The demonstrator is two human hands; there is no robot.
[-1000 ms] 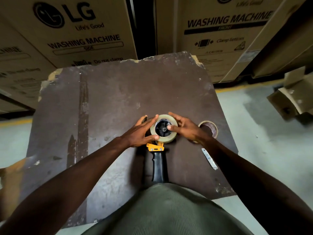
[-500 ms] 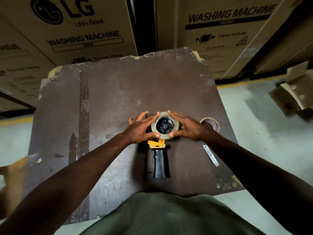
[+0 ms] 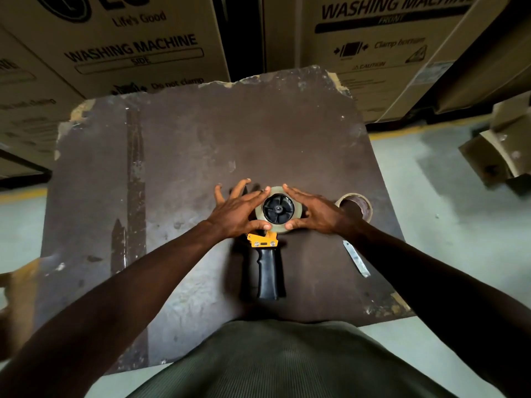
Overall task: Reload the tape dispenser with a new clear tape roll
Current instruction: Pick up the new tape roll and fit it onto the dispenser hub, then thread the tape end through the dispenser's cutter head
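A tape dispenser lies flat on the dark brown table (image 3: 186,156), its black handle (image 3: 267,275) pointing toward me and its yellow frame (image 3: 263,242) just above the handle. A clear tape roll (image 3: 297,201) sits around the dispenser's black hub (image 3: 278,209). My left hand (image 3: 237,209) presses on the roll's left side, thumb and forefinger on its rim, other fingers spread. My right hand (image 3: 313,209) holds the roll's right side the same way. The dispenser's front end is hidden under my hands.
An empty cardboard tape core (image 3: 356,202) stands on the table to the right, partly behind my right wrist. A small metal blade (image 3: 356,258) lies near the table's right edge. Large washing machine cartons (image 3: 138,47) stand behind the table. A crumpled carton (image 3: 500,150) lies on the floor at right.
The roll has gone from tilted over the hub to lying flat around it. Both hands have spread flatter along its rim, and my view has shifted a little.
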